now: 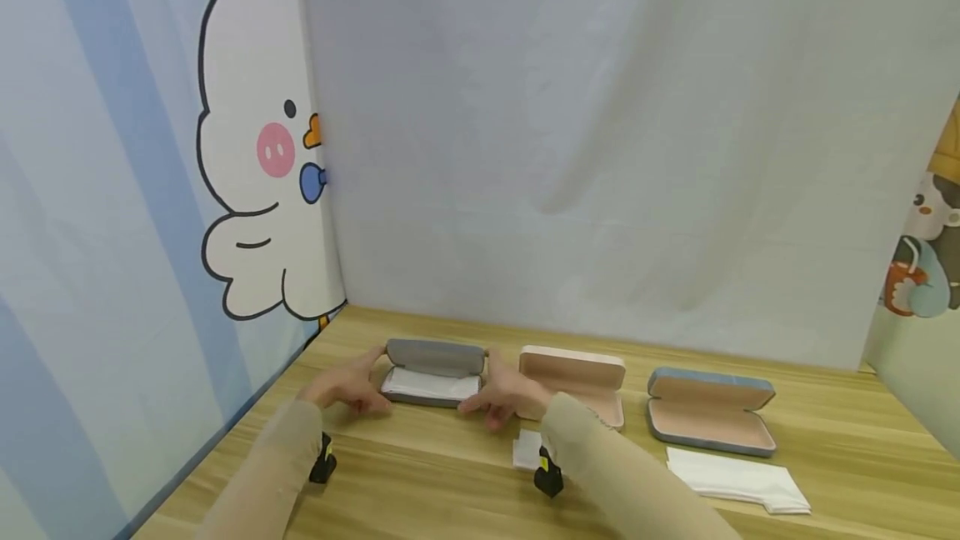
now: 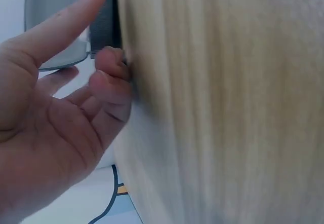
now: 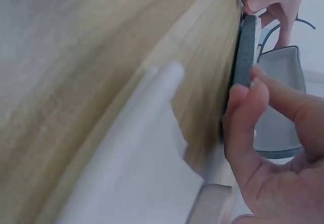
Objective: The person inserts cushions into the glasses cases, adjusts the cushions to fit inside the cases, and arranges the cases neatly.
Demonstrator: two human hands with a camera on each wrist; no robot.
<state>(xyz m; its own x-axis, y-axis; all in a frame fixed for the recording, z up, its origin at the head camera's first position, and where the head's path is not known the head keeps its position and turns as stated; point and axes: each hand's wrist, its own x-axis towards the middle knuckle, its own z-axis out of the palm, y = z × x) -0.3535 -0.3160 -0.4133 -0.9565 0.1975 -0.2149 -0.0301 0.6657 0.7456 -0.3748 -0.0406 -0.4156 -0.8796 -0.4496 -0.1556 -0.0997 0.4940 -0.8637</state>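
Note:
An opened grey glasses case [image 1: 435, 358] stands on the wooden table with its lid raised. A folded white cloth [image 1: 431, 384] lies inside its base. My left hand [image 1: 351, 383] holds the case's left end, with one finger by the lid's corner. In the left wrist view the thumb reaches along the case, and the other fingers curl close to the tabletop. At the opposite end my right hand [image 1: 506, 390] grips the right front corner. The right wrist view shows its fingertips [image 3: 255, 89] against the case's front edge.
An open pale pink glasses case [image 1: 572, 365] stands beside the right hand, partly hidden by the arm. Farther right is an open blue glasses case [image 1: 708, 423]. A white cloth [image 1: 735, 480] lies before it, and another white cloth [image 1: 527, 448] lies under the right forearm.

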